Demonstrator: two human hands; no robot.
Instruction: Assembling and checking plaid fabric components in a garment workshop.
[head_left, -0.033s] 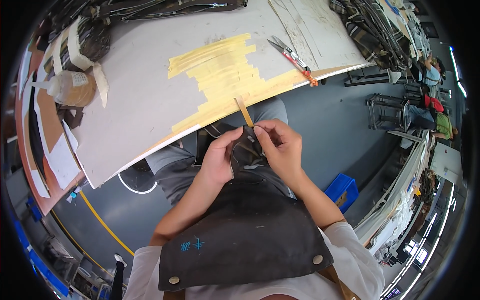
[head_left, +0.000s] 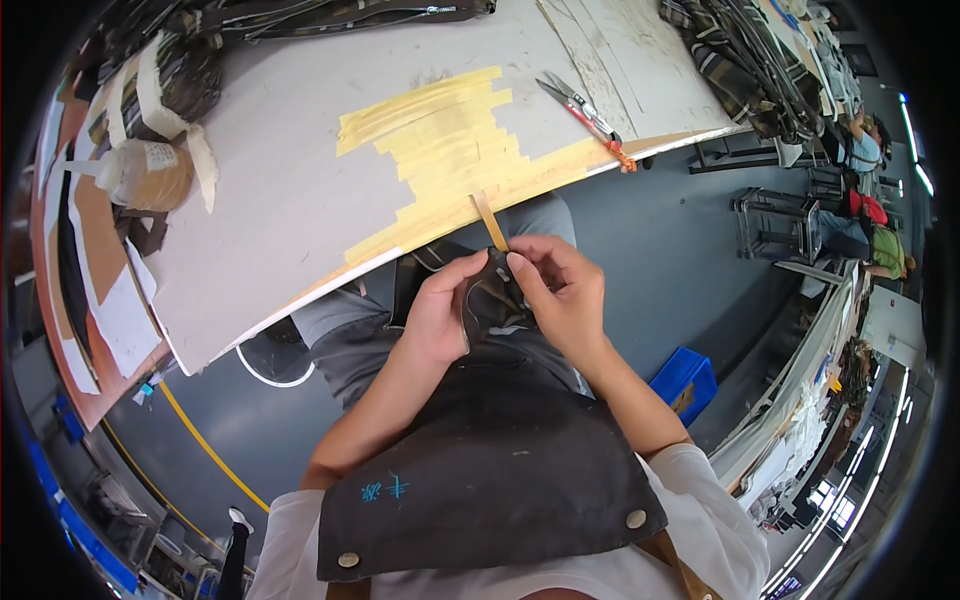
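Note:
Just off the table's near edge, my two hands hold a dark plaid fabric piece (head_left: 485,303) over my lap. My left hand (head_left: 437,308) is closed on its left side, thumb pressed along the top. Closed in a pinch, my right hand (head_left: 566,294) grips the top right of the same piece. Between the thumbs, a narrow flat tan strip (head_left: 488,221) rises from the fabric and reaches the table edge; what it is made of I cannot tell. Its lower end is hidden at the fabric and my right fingers.
Yellow tape (head_left: 450,145) covers part of the grey table (head_left: 270,220). Red-handled scissors (head_left: 585,112) lie to the right, a glue bottle (head_left: 148,175) at left. Plaid garments (head_left: 740,65) are piled at the far right. A blue bin (head_left: 685,385) stands on the floor; people work beyond.

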